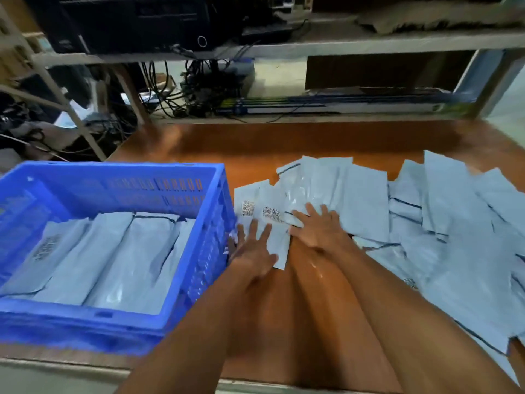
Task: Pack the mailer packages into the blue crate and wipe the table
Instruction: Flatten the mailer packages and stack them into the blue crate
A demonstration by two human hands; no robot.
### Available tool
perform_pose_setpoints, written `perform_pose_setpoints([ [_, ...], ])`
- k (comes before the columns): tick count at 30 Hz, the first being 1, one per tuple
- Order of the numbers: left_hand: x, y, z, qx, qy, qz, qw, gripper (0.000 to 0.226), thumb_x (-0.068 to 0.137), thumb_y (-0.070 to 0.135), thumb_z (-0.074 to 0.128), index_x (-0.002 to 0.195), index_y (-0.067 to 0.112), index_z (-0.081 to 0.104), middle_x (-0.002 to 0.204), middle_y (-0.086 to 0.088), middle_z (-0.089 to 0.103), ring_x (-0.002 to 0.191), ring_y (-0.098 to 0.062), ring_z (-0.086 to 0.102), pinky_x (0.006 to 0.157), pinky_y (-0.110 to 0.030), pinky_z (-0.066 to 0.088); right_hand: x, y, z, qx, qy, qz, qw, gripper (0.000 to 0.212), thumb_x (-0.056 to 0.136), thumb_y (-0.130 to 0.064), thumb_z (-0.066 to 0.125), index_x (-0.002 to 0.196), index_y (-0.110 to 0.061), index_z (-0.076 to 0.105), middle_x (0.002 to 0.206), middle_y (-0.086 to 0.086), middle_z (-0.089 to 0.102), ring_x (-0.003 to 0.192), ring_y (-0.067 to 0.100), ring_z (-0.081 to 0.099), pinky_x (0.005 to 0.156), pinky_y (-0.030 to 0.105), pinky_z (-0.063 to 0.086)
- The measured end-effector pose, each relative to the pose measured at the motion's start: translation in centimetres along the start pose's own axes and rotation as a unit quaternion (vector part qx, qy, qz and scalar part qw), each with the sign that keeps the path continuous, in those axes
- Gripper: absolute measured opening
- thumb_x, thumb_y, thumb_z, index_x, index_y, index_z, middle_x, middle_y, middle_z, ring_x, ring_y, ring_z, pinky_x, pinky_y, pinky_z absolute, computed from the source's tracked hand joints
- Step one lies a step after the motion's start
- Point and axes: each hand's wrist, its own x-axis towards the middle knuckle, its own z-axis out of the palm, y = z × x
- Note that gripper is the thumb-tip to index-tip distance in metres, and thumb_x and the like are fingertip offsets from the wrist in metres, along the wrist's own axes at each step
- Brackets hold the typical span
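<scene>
grey mailers [113, 251] line your blue crate [113, 169] at near left, yet a bigger loose pile [454, 251] covers the table [284, 143] at right, wiping seemingly unstarted, and your left hand [252, 248] and right hand [318, 228] lie flat, fingers straight, on its nearest pieces.

A: The blue crate [113, 166] is moulded plastic, smooth along the rim, with a dull sheen.
B: And the mailer packages [454, 251]?
A: Thin grey-blue plastic film, slick and creased. Those lying in the crate catch the light in glossy patches.
B: The table [255, 143]?
A: A reddish-brown top, wood or wood-look, I cannot tell which. It is polished smooth and shiny enough to throw back glare.
B: The shelf [369, 42] behind?
A: Pale and matt; its material is unclear.
</scene>
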Motion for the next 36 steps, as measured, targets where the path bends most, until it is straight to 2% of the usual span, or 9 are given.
perform_pose_setpoints([
  [5, -2.6, 0.9, 3.8, 0.042, 0.13, 0.027, 0.99, 0.075, 0.094, 0.061, 0.032, 0.158, 0.031, 0.009, 0.165, -0.003, -0.011, 0.149, -0.03, -0.022, 0.116, -0.06, -0.014, -4.9, 0.4, 3.3, 0.042, 0.035, -0.018, 0.998, 0.059, 0.096, -0.066, 0.019, 0.151, -0.044, 0.019, 0.164, 0.001, 0.011, 0.149, 0.037, 0.006, 0.12, 0.052, 0.001],
  [12, -9.1, -0.9, 9.3, 0.1, 0.2, 0.108, 0.969, 0.062, 0.094, 0.055, 0.03, 0.141, 0.022, 0.053, 0.154, -0.008, 0.041, 0.148, -0.029, 0.023, 0.114, -0.057, 0.013, -17.2, 1.1, 6.9, 0.08, 0.081, -0.009, 0.993, 0.057, 0.096, -0.066, 0.014, 0.145, -0.044, 0.032, 0.162, -0.003, 0.022, 0.151, 0.024, 0.01, 0.123, 0.044, 0.004],
  [15, -12.6, -1.9, 10.2, 0.1, 0.189, 0.109, 0.971, 0.061, 0.095, 0.06, 0.028, 0.138, 0.027, 0.056, 0.154, -0.005, 0.042, 0.149, -0.029, 0.021, 0.113, -0.056, 0.014, -22.1, 0.8, 7.4, 0.063, 0.088, 0.001, 0.994, 0.059, 0.094, -0.07, 0.01, 0.138, -0.044, 0.04, 0.156, -0.009, 0.033, 0.148, 0.019, 0.019, 0.123, 0.043, 0.009],
  [17, -13.4, -1.7, 8.9, 0.081, 0.174, 0.098, 0.976, 0.066, 0.095, 0.067, 0.022, 0.145, 0.03, 0.044, 0.161, -0.002, 0.025, 0.153, -0.027, 0.005, 0.118, -0.054, 0.001, -24.3, 0.5, 7.3, 0.054, 0.1, 0.002, 0.994, 0.057, 0.094, -0.068, 0.016, 0.135, -0.041, 0.046, 0.148, -0.01, 0.044, 0.145, 0.018, 0.028, 0.121, 0.043, 0.014],
  [20, -11.6, -0.1, 6.0, 0.054, 0.226, 0.103, 0.967, 0.07, 0.094, 0.069, 0.023, 0.149, 0.029, 0.034, 0.163, -0.005, 0.017, 0.152, -0.027, 0.002, 0.121, -0.053, -0.001, -23.3, 0.0, 6.3, 0.088, 0.175, 0.019, 0.98, 0.06, 0.092, -0.062, 0.019, 0.133, -0.031, 0.05, 0.141, -0.003, 0.052, 0.137, 0.022, 0.04, 0.116, 0.043, 0.029],
  [22, -9.2, 1.2, 5.2, 0.057, 0.232, 0.125, 0.963, 0.071, 0.093, 0.066, 0.026, 0.153, 0.027, 0.029, 0.164, -0.006, 0.015, 0.152, -0.028, 0.005, 0.121, -0.053, 0.006, -20.5, 0.2, 5.9, 0.094, 0.194, 0.026, 0.976, 0.059, 0.095, -0.057, 0.027, 0.143, -0.028, 0.043, 0.152, 0.003, 0.041, 0.142, 0.026, 0.033, 0.116, 0.044, 0.026],
  [24, -7.4, 2.1, 5.8, 0.082, 0.179, 0.132, 0.971, 0.079, 0.09, 0.069, 0.011, 0.157, 0.028, 0.015, 0.166, -0.004, 0.004, 0.153, -0.027, -0.001, 0.121, -0.052, 0.006, -18.1, 0.5, 6.1, 0.096, 0.128, 0.035, 0.986, 0.064, 0.097, -0.062, 0.028, 0.154, -0.034, 0.023, 0.164, 0.001, 0.016, 0.151, 0.026, 0.011, 0.12, 0.045, 0.013],
  [27, -7.1, 2.7, 8.0, 0.08, 0.144, 0.13, 0.978, 0.077, 0.091, 0.064, 0.0, 0.157, 0.029, 0.015, 0.166, -0.003, 0.003, 0.153, -0.028, 0.001, 0.121, -0.053, 0.008, -17.3, 0.5, 8.4, 0.077, 0.079, 0.05, 0.993, 0.073, 0.091, -0.074, 0.012, 0.155, -0.042, 0.001, 0.165, -0.005, -0.008, 0.151, 0.024, -0.012, 0.122, 0.047, -0.002],
  [36, -8.4, 2.8, 10.4, 0.034, 0.21, 0.15, 0.966, 0.052, 0.101, 0.04, 0.022, 0.146, 0.026, 0.045, 0.156, -0.004, 0.038, 0.145, -0.027, 0.032, 0.116, -0.045, 0.029, -19.0, 0.4, 10.2, 0.052, 0.115, 0.027, 0.992, 0.103, 0.068, -0.062, -0.044, 0.156, -0.03, -0.003, 0.165, -0.002, -0.009, 0.152, 0.024, -0.009, 0.121, 0.043, -0.005],
])
